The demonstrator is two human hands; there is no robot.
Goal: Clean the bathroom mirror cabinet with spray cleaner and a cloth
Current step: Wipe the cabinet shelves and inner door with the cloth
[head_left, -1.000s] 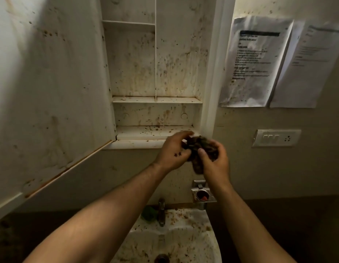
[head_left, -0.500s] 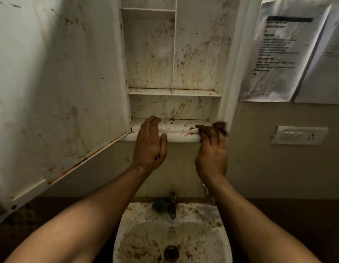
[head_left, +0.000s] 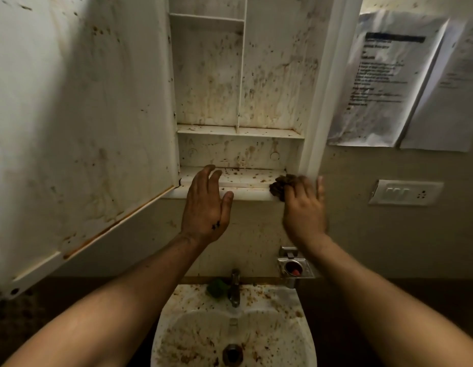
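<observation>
Two hands raised to the open cabinet (head_left: 277, 83), white inside and spattered all over with brown specks and streaks. Swung out to the left, its door (head_left: 79, 115), equally stained. Three shelves counted, one upright divider above the middle one.

Left hand (head_left: 206, 207) open, fingers straight and loosely spread, lying over the front lip of the bottom shelf (head_left: 248, 177), thumb against the front edge. Right hand (head_left: 304, 210) laid flat on one dark bunched cloth (head_left: 280, 185), fingers fairly straight, little finger splayed, pressing it onto the right end of that same shelf beside the cabinet frame; somewhat blurred.

Below, one white sink (head_left: 261, 294) speckled brown, one tap (head_left: 234, 287), one green lump (head_left: 216, 287) just beside the tap, one metal holder (head_left: 293, 267) on the beige wall.

Right of the cabinet, two papers: a printed sheet (head_left: 380, 80) partly over a second sheet (head_left: 447, 102), print too blurred to read. Under them, one white switch plate (head_left: 406, 192).
</observation>
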